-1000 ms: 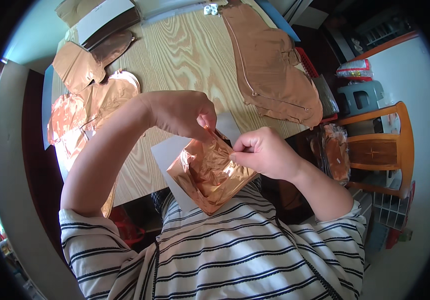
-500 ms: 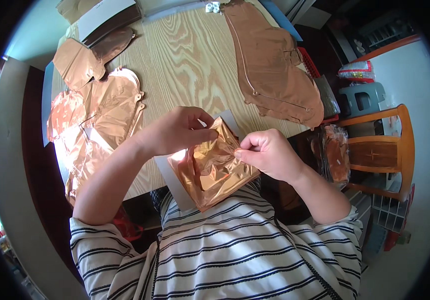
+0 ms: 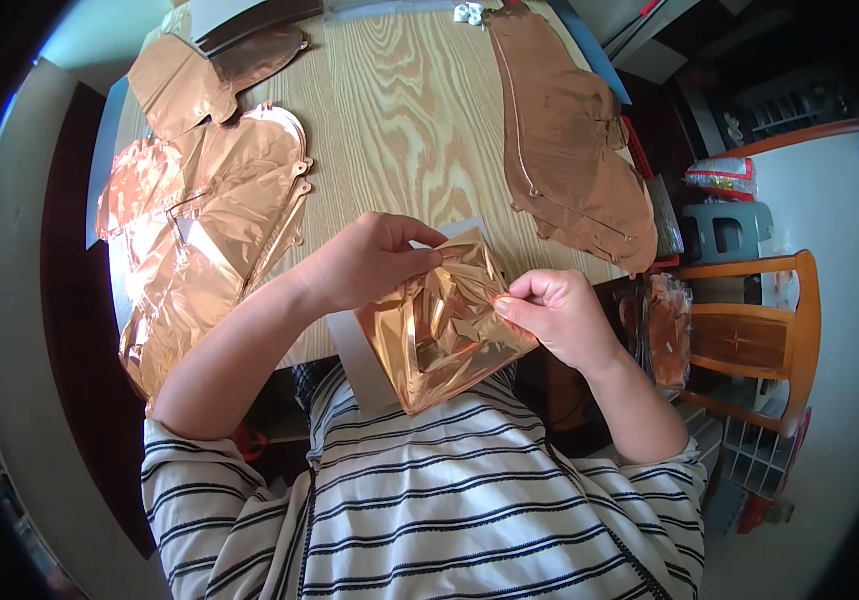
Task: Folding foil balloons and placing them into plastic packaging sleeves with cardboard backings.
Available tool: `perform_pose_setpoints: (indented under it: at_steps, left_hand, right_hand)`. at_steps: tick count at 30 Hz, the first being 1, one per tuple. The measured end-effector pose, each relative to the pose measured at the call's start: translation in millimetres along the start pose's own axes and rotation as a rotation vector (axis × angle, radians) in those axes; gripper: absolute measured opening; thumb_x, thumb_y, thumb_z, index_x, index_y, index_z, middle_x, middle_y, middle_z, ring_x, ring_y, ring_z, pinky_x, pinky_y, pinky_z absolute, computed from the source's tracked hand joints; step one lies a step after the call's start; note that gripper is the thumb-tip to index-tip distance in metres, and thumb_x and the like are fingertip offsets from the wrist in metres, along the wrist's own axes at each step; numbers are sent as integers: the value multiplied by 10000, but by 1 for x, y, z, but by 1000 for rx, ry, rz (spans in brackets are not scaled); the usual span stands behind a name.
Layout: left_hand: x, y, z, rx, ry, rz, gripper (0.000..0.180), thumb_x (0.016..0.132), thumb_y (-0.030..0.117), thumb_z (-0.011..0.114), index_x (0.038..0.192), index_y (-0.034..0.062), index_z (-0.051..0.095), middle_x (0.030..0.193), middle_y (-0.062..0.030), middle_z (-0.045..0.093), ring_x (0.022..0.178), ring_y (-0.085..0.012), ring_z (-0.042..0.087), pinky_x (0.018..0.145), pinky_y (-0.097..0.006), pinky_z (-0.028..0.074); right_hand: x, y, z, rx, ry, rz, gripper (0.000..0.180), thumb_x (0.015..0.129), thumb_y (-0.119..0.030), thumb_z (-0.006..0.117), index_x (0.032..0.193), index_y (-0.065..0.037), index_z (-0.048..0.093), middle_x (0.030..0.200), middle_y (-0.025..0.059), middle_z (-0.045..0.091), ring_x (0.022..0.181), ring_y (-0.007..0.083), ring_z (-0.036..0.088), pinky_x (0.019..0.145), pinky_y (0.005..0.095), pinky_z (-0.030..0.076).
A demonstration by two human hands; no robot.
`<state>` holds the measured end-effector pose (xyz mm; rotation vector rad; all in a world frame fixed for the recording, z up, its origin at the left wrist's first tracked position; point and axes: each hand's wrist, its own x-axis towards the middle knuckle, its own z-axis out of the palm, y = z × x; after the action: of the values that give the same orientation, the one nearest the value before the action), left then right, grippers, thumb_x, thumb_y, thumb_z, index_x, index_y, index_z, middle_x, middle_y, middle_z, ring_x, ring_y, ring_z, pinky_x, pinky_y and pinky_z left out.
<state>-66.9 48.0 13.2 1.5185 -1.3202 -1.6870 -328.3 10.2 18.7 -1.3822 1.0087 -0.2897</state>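
Observation:
A crinkled copper-coloured foil sheet, seemingly a folded foil balloon, lies over a grey card at the table's near edge, against my striped shirt. With thumb and fingers closed, my left hand pinches the foil's far left edge. On the other side my right hand pinches its right edge between thumb and forefinger. Between the two hands the foil is bunched into shiny folds. Flat copper foil balloons with small tabs lie in a heap on the left of the table.
Along the table's right side stretches a long flat copper foil piece with a pale ribbon on it. White rolls sit at the far edge. A wooden chair and a grey stool stand to the right.
Both hands keep their pinch on the foil, and its folds between them have shifted. The whole view has moved slightly, so the table's contents appear further right and higher.

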Motion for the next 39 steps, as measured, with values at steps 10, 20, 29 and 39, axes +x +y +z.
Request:
perform_pose_setpoints:
  at_steps: [10,20,29,39]
  left_hand:
    - [-10,-4,-16,24,-72,-114,268,954,133,661,1134,-65,637,718,-32,652,568,-77,608,523,-233,490]
    - [-7,-23,-23,-284,-120,-49,298,986,122,627,1245,-22,596,759,-7,644,499,-31,526,425,-184,390]
    - [-22,-42,-12,-897,5,-24,433,1021,290,559,1373,41,529,1322,-62,585,1255,-168,529,1041,-350,453]
    - [-60,-58,-8,-571,-26,331,789,798,-126,476,1551,35,305,1525,-123,425,1213,-179,583,1040,-348,464]
  right_hand:
    - [0,10,-2,-6,33,-18,120,916,-62,695,842,33,697,723,1,672,648,24,568,570,202,458]
    - [1,10,5,173,11,27,127,936,-56,677,840,26,670,710,28,664,607,48,580,550,205,466]
    - [5,14,3,169,96,-51,128,943,-71,672,844,11,662,708,23,652,579,43,537,527,206,424]
    - [17,20,-18,417,-21,171,113,908,-85,692,831,-10,660,698,53,660,541,86,550,513,218,425]
